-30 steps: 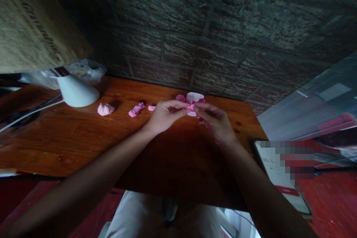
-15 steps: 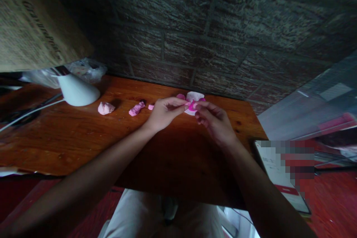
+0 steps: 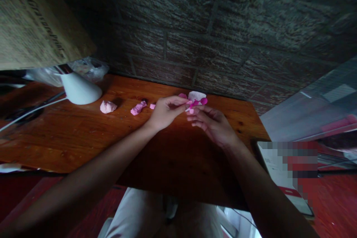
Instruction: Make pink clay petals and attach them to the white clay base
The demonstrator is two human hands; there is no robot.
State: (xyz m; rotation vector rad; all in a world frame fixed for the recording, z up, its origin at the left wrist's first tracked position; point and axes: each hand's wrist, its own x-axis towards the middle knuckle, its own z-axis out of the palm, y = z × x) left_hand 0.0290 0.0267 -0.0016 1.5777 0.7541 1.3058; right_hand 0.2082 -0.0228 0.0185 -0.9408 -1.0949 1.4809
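Observation:
Over the back of the wooden table, my left hand pinches a small pink piece between thumb and forefinger. My right hand meets it from the other side, thumb and forefinger closed at the piece's lower part, the other fingers loosely spread. Whether the piece is soft clay or paper I cannot tell. Just behind the fingertips are a pale pink, petal-like sheet and magenta round bits, partly hidden by my hands. Left of my left hand lie a small pink scrap, a crumpled pink strip and a pale pink lump.
A lamp with a white cone base and printed shade stands at the left, its cord trailing over the table. A clear plastic bag lies behind it. A stone-patterned wall borders the back. A tablet-like panel is at the right edge.
My right fingers have shifted and loosened around the pink piece, the lower ones spreading. More magenta shows between my hands. My left hand keeps its pinch; the view has turned slightly.

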